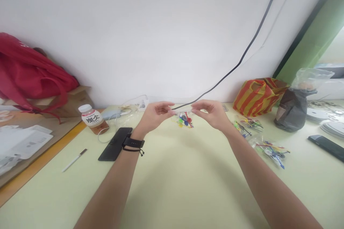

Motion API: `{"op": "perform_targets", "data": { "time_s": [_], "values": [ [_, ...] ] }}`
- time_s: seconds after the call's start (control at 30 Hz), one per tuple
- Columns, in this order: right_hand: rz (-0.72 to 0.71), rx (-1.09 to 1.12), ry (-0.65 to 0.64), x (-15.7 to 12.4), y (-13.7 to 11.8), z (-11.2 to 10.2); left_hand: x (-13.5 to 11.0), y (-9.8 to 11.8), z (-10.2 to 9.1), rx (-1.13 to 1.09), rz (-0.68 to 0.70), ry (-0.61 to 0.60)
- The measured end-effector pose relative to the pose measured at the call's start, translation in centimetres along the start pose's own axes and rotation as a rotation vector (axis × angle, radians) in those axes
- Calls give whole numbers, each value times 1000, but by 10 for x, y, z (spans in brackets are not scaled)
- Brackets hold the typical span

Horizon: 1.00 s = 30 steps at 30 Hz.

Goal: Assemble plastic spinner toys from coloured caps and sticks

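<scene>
Both my hands are raised above the pale yellow table (172, 179) and pinch the top edge of a small clear plastic bag (185, 118) filled with colourful plastic pieces. My left hand (154, 114), with a black band on its wrist, grips the bag's left corner. My right hand (211, 112) grips the right corner. The bag hangs between them, just above the tabletop.
Two more clear bags of colourful pieces (270, 149) lie at the right. A black phone (115, 144), a white pen (74, 160) and a drink bottle (92, 118) sit at the left. A striped bag (258, 95), a dark wrapped bundle (292, 109) and another phone (326, 146) stand right.
</scene>
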State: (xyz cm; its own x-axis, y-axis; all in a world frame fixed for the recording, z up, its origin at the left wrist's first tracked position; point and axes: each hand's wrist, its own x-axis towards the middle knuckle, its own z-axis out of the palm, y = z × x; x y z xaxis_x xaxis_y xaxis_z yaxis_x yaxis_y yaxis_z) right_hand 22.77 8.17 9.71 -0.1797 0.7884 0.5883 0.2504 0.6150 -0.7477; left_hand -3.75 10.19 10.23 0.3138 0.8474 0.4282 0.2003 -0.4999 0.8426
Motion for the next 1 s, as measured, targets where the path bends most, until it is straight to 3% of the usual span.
{"op": "perform_targets", "data": {
  "time_s": [0.17,0.4,0.67,0.83,1.0],
  "values": [
    [-30,-185,-52,-2,-5,0,2,6,2,249,77,-85],
    [-104,-234,-253,-2,-7,11,-4,19,4,295,95,-224],
    [-71,-137,-284,-3,-22,16,-4,30,5,293,103,-276],
    [0,-151,-298,-1,-21,7,-2,33,1,329,78,-292],
    [103,-119,-402,-1,-23,-4,-3,34,-2,300,24,-328]
  ]
}}
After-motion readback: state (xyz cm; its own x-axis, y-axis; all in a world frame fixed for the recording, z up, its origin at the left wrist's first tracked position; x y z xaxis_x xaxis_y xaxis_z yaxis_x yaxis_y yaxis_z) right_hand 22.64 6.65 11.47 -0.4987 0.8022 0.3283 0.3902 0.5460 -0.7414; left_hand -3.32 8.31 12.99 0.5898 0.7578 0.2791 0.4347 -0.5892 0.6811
